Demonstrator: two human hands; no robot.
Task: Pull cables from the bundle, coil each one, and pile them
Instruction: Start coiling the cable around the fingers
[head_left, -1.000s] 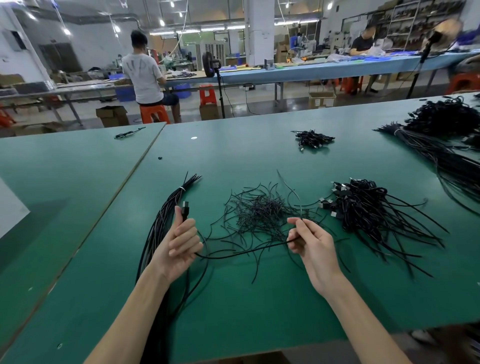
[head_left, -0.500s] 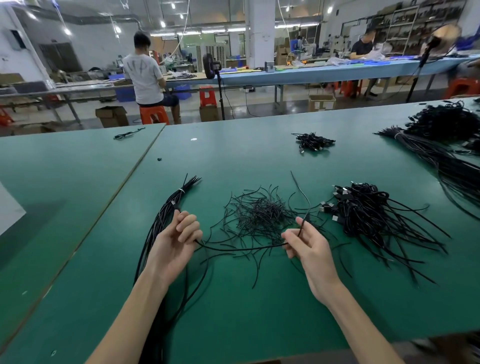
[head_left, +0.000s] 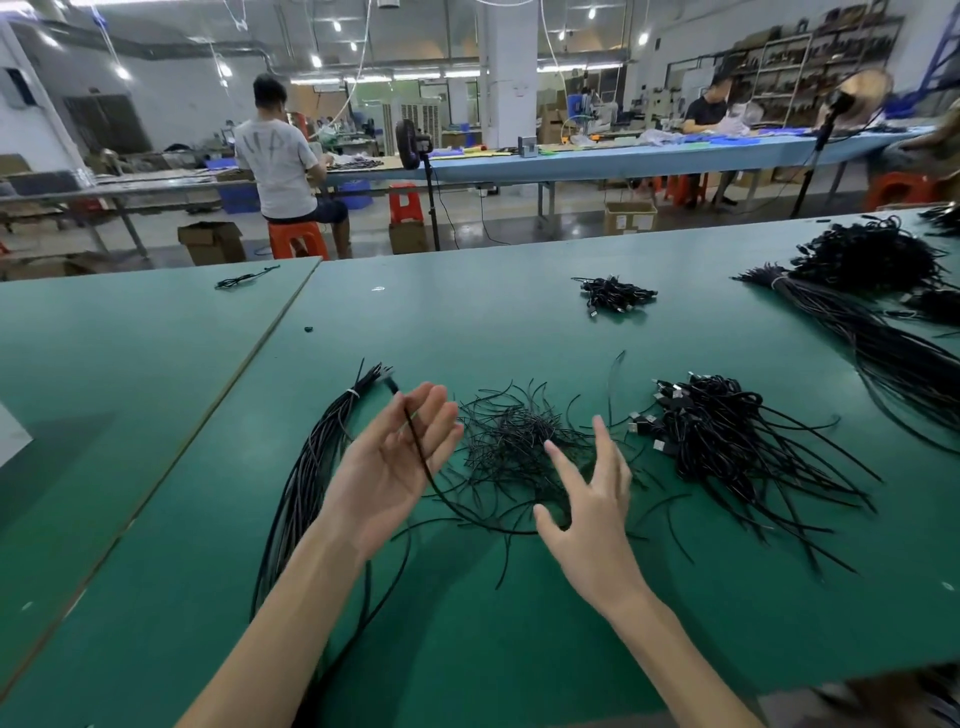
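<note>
A tied bundle of long black cables (head_left: 311, 467) lies on the green table (head_left: 519, 649), left of my left hand (head_left: 395, 462). That hand is raised with its palm showing and its fingers straight. One black cable (head_left: 447, 506) runs from its plug above the fingertips, down across the palm, and curves right to my right hand (head_left: 587, 519). My right hand hovers with its fingers spread and grips nothing. Right of it lies a pile of coiled cables (head_left: 717, 441) with plugs.
A heap of thin black ties (head_left: 514, 441) lies between and beyond my hands. A small cable pile (head_left: 613, 293) sits further back, and a large bundle (head_left: 883, 353) at the far right. A seam (head_left: 260, 358) joins a second table on the left. People work at benches behind.
My left hand has let go of its grip near the plug and opened. My right hand has released its pinch on the cable and spread its fingers. Both hands have risen slightly.
</note>
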